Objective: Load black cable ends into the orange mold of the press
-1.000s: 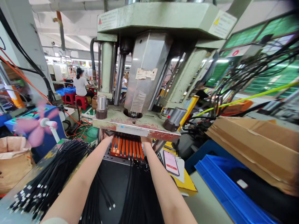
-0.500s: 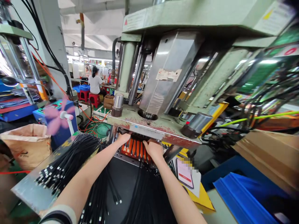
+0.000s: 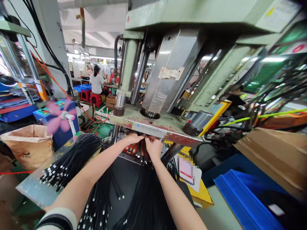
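Observation:
Under the press's lower plate [image 3: 153, 129], both my hands meet over an orange mould [image 3: 133, 149]. Black cables [image 3: 144, 156] with metal ends lie across it. My left hand [image 3: 134, 139] reaches in from the left, its fingers closed together near the cables' far ends; what they pinch is hidden. Beside it, my right hand [image 3: 154, 149] has its fingers curled in at the tops of the cables, which hang down past it. More black cables [image 3: 151, 198] spread over the dark surface between my forearms.
A pile of black cables [image 3: 69, 163] lies on the metal table [image 3: 30, 188] at left, near a spinning pink fan [image 3: 61, 115]. To the right are a phone [image 3: 186, 171] on a yellow surface, a blue bin [image 3: 242, 198] and a cardboard box [image 3: 275, 159]. A person [image 3: 97, 83] sits farther back.
My left hand has moved right along the mould and my right hand slightly left, so their fingers now meet. The cables in the mould look bunched instead of evenly spaced.

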`<state>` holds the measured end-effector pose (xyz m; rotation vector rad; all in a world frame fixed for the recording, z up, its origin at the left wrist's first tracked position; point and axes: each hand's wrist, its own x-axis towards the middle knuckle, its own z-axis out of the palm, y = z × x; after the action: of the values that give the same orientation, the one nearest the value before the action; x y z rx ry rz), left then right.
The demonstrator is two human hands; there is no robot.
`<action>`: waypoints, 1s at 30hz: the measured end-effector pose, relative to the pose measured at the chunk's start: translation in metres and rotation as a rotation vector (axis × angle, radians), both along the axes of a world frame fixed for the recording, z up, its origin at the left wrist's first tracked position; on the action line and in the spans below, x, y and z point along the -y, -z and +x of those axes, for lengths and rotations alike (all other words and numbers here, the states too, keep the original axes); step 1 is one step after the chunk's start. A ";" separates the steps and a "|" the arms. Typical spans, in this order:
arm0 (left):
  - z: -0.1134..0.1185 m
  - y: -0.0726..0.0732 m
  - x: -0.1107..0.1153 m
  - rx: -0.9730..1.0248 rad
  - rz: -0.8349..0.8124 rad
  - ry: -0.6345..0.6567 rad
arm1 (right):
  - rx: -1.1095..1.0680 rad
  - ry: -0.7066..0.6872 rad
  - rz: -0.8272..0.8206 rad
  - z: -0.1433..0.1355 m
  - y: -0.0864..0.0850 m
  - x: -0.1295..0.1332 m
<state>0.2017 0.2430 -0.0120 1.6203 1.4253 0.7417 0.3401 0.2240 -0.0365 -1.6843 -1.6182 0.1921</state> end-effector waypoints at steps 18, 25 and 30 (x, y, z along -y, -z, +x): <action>0.018 0.025 0.120 0.824 -0.729 0.410 | -0.092 -0.182 0.118 0.063 0.024 0.131; 0.027 0.037 0.142 0.501 -0.644 0.445 | 0.130 0.136 0.053 0.093 0.035 0.141; -0.008 0.018 0.161 0.498 -0.626 0.380 | 0.145 0.462 -0.177 0.188 0.062 0.193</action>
<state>0.1941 0.0821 -0.0304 1.0661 0.8344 0.3784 0.5281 0.0306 -0.0987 -2.2025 -1.2944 -0.0201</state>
